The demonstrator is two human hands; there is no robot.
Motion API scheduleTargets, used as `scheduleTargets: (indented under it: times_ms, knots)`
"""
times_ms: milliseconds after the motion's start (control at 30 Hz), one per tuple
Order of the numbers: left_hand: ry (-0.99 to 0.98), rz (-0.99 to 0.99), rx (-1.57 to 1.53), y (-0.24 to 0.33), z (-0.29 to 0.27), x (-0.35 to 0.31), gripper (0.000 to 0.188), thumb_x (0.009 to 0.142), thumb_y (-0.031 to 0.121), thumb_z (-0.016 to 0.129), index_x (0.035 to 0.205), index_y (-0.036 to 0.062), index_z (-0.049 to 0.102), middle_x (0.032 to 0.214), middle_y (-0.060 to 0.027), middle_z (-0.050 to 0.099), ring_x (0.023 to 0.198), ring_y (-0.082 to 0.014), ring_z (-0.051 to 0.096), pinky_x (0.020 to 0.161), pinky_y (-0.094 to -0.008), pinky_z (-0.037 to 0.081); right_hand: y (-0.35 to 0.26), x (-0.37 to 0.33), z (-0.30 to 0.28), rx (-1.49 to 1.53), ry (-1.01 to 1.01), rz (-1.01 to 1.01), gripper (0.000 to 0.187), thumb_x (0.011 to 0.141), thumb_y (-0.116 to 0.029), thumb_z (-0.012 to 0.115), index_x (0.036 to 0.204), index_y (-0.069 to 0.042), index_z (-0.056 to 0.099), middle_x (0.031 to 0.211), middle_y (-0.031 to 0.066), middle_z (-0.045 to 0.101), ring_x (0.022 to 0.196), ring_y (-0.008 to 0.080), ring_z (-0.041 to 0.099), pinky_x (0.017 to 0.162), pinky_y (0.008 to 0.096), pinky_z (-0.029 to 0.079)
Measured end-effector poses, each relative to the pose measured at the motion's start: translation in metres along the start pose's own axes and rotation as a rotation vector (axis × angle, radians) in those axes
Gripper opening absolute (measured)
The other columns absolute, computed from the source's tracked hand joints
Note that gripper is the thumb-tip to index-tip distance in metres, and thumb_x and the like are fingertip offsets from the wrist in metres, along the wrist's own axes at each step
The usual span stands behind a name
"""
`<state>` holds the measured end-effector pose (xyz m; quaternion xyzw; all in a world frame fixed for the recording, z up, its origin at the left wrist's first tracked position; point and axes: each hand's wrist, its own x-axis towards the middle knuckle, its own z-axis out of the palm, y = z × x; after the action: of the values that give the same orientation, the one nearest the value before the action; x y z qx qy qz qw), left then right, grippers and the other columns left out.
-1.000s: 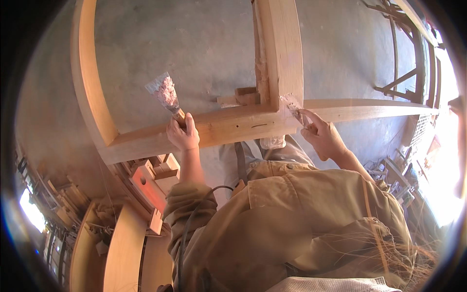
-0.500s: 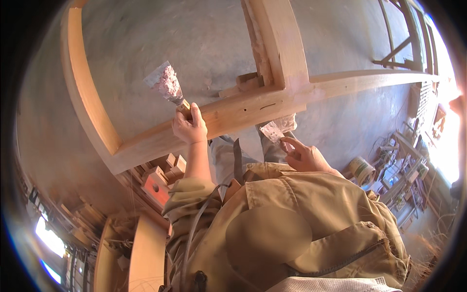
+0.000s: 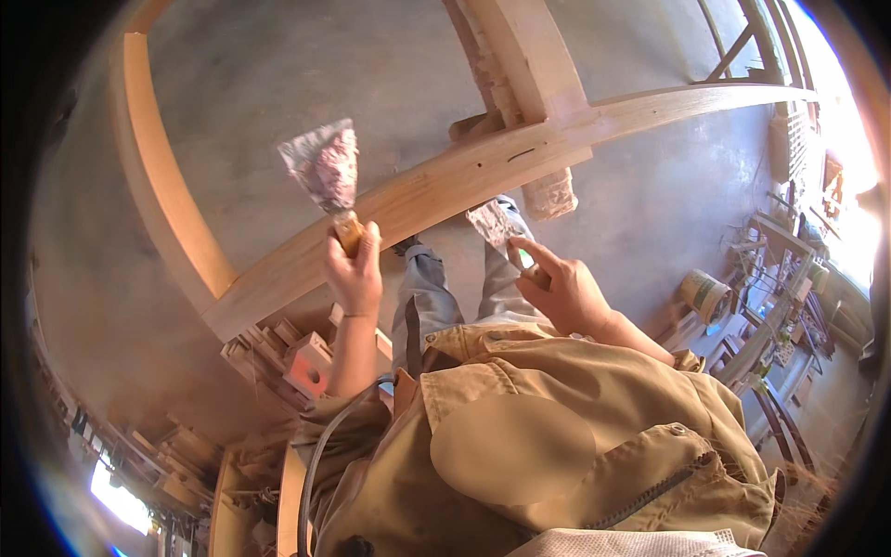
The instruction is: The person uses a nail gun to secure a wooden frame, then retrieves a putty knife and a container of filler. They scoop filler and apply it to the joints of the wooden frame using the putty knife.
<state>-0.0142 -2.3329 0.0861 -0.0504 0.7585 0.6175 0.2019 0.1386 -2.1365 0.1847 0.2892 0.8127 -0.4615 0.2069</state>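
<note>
My left hand [image 3: 355,269] is closed round the wooden handle of a wide putty knife [image 3: 320,167], held blade up, with a lump of pinkish filler [image 3: 336,169] on the blade. In my right hand [image 3: 566,288] is a second, smaller putty knife [image 3: 495,223], its blade smeared with the same paste and pointing up and left. Both blades are apart from each other. Just beyond my hands runs a pale wooden beam [image 3: 427,193] of a frame, with a small dark hole and a short dark mark on its face. Neither blade plainly touches the wood.
An upright beam [image 3: 534,65] joins the frame at the middle, and a side rail [image 3: 153,148] curves along the left. Wood offcuts and a red block [image 3: 306,367] lie at lower left. To the right stand a bucket [image 3: 705,297] and cluttered timber scraps.
The smaller putty knife has shifted left, away from the beam's joint. The wide knife has turned more upright. The view has shifted slightly, with the frame's right side higher.
</note>
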Motion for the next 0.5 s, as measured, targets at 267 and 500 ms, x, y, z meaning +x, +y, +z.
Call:
scheduleTargets:
  times_ms: [267, 500]
  knots:
    - [-0.245, -0.163, 0.185, -0.016, -0.022, -0.050, 0.028, 0.081, 0.023, 0.064, 0.076, 0.0007, 0.047, 0.059, -0.0061, 0.058, 0.044, -0.0104, 0.054, 0.040, -0.0250, 0.042, -0.053, 0.005, 0.014, 0.020, -0.069, -0.222, 0.046, 0.075, -0.009, 0.055, 0.120, -0.004, 0.050, 0.057, 0.0119, 0.050, 0.046, 0.0201, 0.044, 0.051, 0.0283, 0.042]
    - [-0.306, -0.254, 0.170, -0.011, -0.013, -0.069, 0.025, 0.081, 0.020, 0.062, 0.093, 0.0001, 0.051, 0.064, -0.0111, 0.058, 0.051, -0.0173, 0.057, 0.047, -0.0316, 0.045, -0.068, 0.018, 0.033, -0.072, -0.189, -0.036, 0.040, 0.073, -0.008, 0.055, 0.113, -0.006, 0.054, 0.058, 0.0113, 0.051, 0.048, 0.0225, 0.048, 0.053, 0.0300, 0.044]
